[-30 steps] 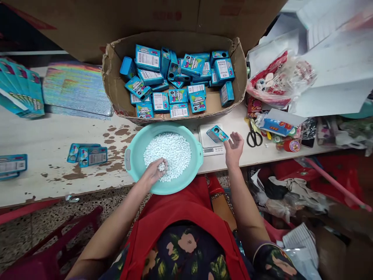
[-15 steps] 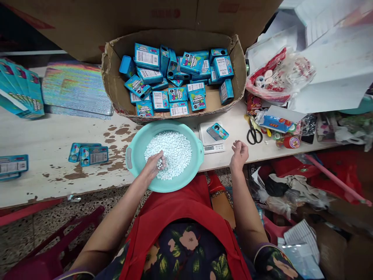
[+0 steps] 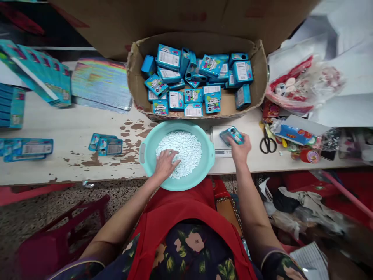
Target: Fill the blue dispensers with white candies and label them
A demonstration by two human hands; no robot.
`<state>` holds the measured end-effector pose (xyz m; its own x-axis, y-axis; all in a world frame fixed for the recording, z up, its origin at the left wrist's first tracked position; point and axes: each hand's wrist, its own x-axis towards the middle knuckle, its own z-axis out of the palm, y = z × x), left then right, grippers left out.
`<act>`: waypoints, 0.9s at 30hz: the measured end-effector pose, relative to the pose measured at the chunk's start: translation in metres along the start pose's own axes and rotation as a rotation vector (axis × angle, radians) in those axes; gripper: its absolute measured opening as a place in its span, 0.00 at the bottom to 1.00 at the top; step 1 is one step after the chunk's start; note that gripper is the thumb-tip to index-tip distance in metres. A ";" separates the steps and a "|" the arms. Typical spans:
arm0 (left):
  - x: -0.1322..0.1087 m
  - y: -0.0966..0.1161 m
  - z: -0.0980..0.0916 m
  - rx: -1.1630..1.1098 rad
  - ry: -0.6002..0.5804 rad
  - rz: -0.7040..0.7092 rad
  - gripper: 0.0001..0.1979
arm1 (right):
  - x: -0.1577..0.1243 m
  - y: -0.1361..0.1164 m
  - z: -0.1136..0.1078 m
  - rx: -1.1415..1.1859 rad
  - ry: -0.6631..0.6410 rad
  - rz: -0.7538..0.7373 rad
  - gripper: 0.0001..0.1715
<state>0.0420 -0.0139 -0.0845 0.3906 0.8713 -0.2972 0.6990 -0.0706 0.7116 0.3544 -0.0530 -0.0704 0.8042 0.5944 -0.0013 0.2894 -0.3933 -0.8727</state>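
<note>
My left hand (image 3: 165, 166) rests on small white candies (image 3: 190, 151) heaped in a mint-green basin (image 3: 209, 168), its fingers spread apart. The basin stands at the table's front edge, partly over my lap. To its right, my right hand (image 3: 241, 151) grips the near right side of a small blue candy box (image 3: 225, 135), thumb and fingers around it. A dark round opening shows on the box's top. The box is at a white kitchen scale (image 3: 215, 135); whether it touches the plate I cannot tell. The scale's display is too blurred to read.
Behind the basin, a cut-down cardboard box (image 3: 136, 97) holds many blue candy boxes. Flattened blue cartons (image 3: 110, 147) and shiny holographic sheets (image 3: 101, 85) lie left. Scissors (image 3: 267, 144), a plastic bag with a toy (image 3: 305, 89) and clutter crowd the right.
My right hand has moved in from beside the scale and taken hold of the candy box. The left hand's closed grip on candies has loosened, and its fingers are spread. The view has shifted left.
</note>
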 end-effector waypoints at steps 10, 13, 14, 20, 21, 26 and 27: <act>-0.016 0.045 -0.071 0.086 0.239 0.485 0.17 | -0.100 -0.096 0.066 0.201 -0.873 -0.549 0.29; -0.019 0.009 -0.101 0.016 0.557 0.137 0.20 | -0.088 -0.103 0.082 0.235 -0.673 -0.506 0.35; -0.017 -0.009 -0.109 0.022 0.669 0.036 0.21 | -0.075 -0.106 0.085 0.217 -0.594 -0.518 0.33; 0.023 -0.115 -0.122 0.226 0.790 -0.190 0.19 | 0.064 -0.119 0.126 -0.039 -0.283 -0.587 0.26; 0.029 -0.125 -0.119 0.252 0.794 -0.214 0.19 | 0.091 -0.119 0.135 -0.084 -0.261 -0.583 0.28; 0.031 -0.144 -0.109 0.406 0.859 -0.287 0.15 | 0.190 -0.125 0.177 -0.277 -0.300 -0.540 0.42; 0.028 -0.143 -0.109 0.421 0.873 -0.297 0.14 | 0.201 -0.126 0.185 -0.323 -0.342 -0.538 0.44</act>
<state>-0.1121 0.0731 -0.1254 -0.2896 0.9201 0.2636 0.9169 0.1877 0.3522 0.3840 0.2458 -0.0509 0.3141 0.9302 0.1896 0.7822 -0.1404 -0.6070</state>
